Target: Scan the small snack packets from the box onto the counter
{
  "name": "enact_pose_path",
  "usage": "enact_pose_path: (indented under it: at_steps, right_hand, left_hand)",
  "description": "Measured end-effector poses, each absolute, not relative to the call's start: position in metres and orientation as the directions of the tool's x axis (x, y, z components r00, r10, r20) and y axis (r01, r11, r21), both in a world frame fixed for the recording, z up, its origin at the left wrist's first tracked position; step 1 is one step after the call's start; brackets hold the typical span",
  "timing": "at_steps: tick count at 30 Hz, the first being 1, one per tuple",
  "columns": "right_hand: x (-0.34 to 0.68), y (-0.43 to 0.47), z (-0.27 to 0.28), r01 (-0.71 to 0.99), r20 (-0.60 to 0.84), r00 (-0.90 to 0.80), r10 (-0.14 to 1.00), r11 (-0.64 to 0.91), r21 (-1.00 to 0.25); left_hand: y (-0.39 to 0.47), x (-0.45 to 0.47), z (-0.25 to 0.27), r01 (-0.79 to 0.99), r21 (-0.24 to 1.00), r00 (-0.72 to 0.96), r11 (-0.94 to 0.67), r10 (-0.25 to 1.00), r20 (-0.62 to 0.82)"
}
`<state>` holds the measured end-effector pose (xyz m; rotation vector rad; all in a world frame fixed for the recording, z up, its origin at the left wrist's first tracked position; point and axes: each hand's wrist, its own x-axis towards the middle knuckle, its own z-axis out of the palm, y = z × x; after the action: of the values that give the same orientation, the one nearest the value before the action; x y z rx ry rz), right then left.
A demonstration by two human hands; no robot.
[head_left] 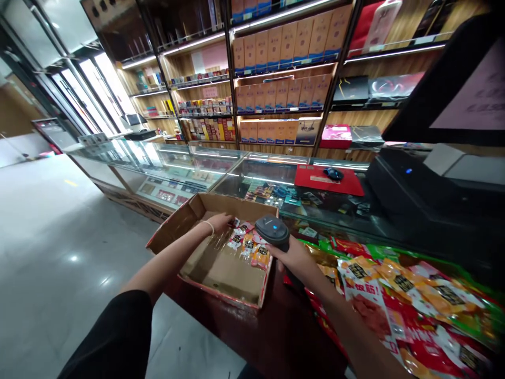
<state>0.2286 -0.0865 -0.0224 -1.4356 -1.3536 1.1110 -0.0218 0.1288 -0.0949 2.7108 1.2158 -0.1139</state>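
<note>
head view shows the left hand reaching into the shallow brown cardboard box on the dark worktop, fingers spread loosely on the small red and orange snack packets at the box's far side. just right of the box, the right hand has its fingers clamped on the grey handheld barcode scanner, aimed at those packets. with the box overhanging the worktop edge, a push from the left hand could likely tip it off.

I could read no text for certain; the print on the snack packets and shelf boxes was blurred.
</note>
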Motion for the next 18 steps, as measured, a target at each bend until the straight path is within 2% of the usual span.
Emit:
enact_pose_path:
  at_steps: [4,10,16,18]
  right_hand:
    - [0.227,-0.078,-0.022,0.221,-0.057,0.019,0.998,-0.060,-0.973]
    - [0.230,-0.070,-0.036,0.200,-0.101,0.016,0.995,-0.102,-0.975]
    - [0.238,-0.075,-0.037,0.126,-0.054,0.025,0.998,-0.057,-0.990]
    - [0.242,-0.080,-0.030,0.122,-0.049,0.044,0.998,-0.054,-0.991]
  left_hand:
    - [0.141,-0.018,-0.114,0.771,0.060,0.627,-0.633,0.742,-0.238]
    - [0.140,-0.016,-0.113,0.829,0.058,0.554,-0.557,0.799,-0.234]
    - [0.126,-0.001,-0.069,0.839,0.163,0.543,-0.520,0.821,-0.177]
    - [0.116,0.005,-0.049,0.829,0.272,0.535,-0.489,0.835,-0.129]
